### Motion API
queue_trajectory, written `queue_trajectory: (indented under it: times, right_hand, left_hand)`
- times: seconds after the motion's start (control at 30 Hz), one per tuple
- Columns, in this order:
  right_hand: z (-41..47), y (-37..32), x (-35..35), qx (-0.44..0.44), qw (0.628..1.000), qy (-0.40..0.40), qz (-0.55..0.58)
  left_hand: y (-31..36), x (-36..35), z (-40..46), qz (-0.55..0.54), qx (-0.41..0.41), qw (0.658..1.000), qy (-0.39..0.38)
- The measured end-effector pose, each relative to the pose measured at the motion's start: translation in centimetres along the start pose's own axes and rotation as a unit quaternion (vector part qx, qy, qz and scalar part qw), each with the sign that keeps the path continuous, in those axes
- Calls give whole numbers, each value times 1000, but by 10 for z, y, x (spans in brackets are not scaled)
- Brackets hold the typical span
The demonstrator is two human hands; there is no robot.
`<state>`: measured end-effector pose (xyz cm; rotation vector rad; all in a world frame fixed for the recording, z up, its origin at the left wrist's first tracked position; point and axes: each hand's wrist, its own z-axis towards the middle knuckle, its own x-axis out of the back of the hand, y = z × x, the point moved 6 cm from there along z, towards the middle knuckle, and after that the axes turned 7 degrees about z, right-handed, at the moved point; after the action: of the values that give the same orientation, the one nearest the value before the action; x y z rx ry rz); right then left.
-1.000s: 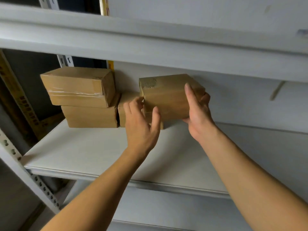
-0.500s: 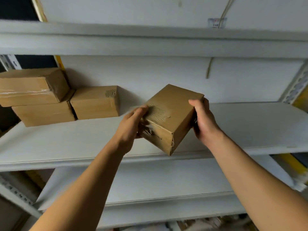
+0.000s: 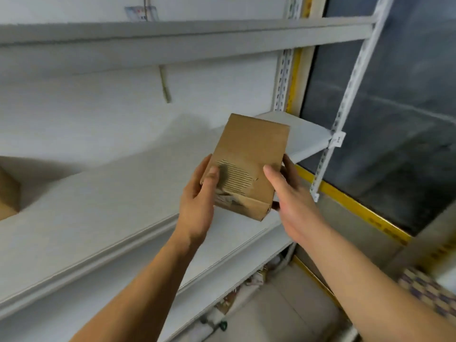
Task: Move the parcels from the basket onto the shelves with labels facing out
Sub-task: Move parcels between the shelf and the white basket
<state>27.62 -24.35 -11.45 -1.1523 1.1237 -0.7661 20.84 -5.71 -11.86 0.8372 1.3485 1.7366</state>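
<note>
Two hands, left hand [image 3: 197, 206], right hand [image 3: 291, 201], one parcel [image 3: 249, 154] held

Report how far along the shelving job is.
Done: at least one brown cardboard parcel sits on the white metal shelf at far left. In hand: both hands, left hand and right hand, hold a torn brown cardboard box above it. Left: setting it down; no label or basket shows.

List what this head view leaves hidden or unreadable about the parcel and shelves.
- Parcel label: no print readable; only a torn patch shows, part under the left hand.
- Right hand grip: fingers behind the parcel.
- Second box: cut by the left edge.
- Basket: out of frame.
- Card above the top shelf: too small and blurred.
</note>
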Motion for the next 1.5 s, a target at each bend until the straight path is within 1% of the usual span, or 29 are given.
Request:
queue_trajectory:
  times: [0.1, 0.2, 0.3, 0.37, 0.47, 0.53, 0.63, 0.7, 0.8, 0.87, 1.0, 1.07, 1.2, 1.27, 1.33, 1.43, 1.5]
  right_hand:
    - [-10, -10, 51, 26, 998, 61, -10]
    - [-24, -9, 94, 30, 992, 126, -4]
    - [-42, -3, 128, 34, 981, 190, 11]
    - [-55, 5, 150, 31, 973, 229, 20]
    - [-80, 20, 185, 8, 963, 269, 20]
    - [-99, 28, 208, -16, 960, 278, 19]
    - [-132, 38, 250, -33, 957, 289, 20]
    - [-156, 46, 280, -29, 950, 308, 27]
    - [-191, 59, 324, -26, 935, 353, 36]
    - [-214, 68, 355, -23, 924, 378, 45]
    - [-258, 71, 413, -14, 912, 406, 55]
    - [-279, 72, 444, -16, 909, 413, 60]
    - [-301, 73, 517, -34, 904, 421, 63]
    - [-302, 70, 546, -43, 902, 424, 69]
    - [-296, 69, 577, -76, 907, 406, 83]
    - [-282, 76, 609, -132, 931, 330, 86]
    - [-273, 77, 621, -161, 935, 304, 89]
  left_hand:
    - [-11, -51, 4, 5, 11, 996, -90]
    - [-21, -98, 5, 2, 20, 985, -174]
    - [-37, -140, 2, -5, 43, 972, -231]
    - [-48, -167, -4, -3, 43, 962, -271]
    - [-62, -207, -18, 30, 18, 943, -332]
    - [-74, -234, -34, 57, 10, 926, -374]
    - [-96, -272, -62, 68, 34, 899, -430]
    - [-110, -300, -83, 89, 37, 883, -460]
    - [-116, -343, -121, 98, 33, 858, -503]
    - [-122, -371, -148, 91, 56, 843, -527]
    - [-135, -433, -203, 105, 76, 818, -561]
    - [-141, -462, -231, 122, 103, 804, -573]
    - [-159, -503, -275, 120, 197, 778, -584]
    - [-165, -513, -282, 89, 259, 772, -574]
    - [-173, -528, -280, 71, 313, 768, -555]
    - [-187, -547, -266, 21, 392, 758, -521]
    - [-195, -555, -256, -3, 422, 754, -504]
